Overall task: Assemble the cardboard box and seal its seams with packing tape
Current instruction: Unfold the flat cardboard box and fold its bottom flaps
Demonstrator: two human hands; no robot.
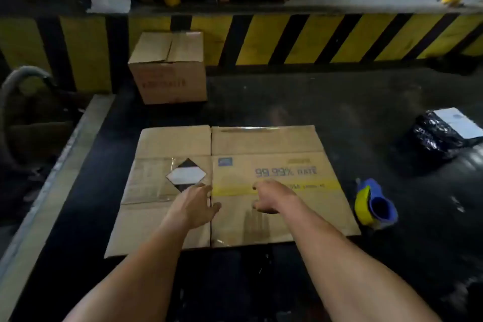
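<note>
Fingers loosely spread, empty, left hand (194, 204) and right hand (271, 197) over flattened cardboard box (274, 217); long axis 9-to-3, flaps toward 12 and 6.

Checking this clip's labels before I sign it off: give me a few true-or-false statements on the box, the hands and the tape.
1. The flattened cardboard box lies flat on the dark floor. True.
2. The left hand is holding the tape dispenser. False: it is empty, over the box.
3. The tape dispenser lies right of the flat box. True.
4. The right hand grips a flap and lifts it. False: it is open above the panel.
5. An assembled box stands farther back by the striped barrier. True.
</note>
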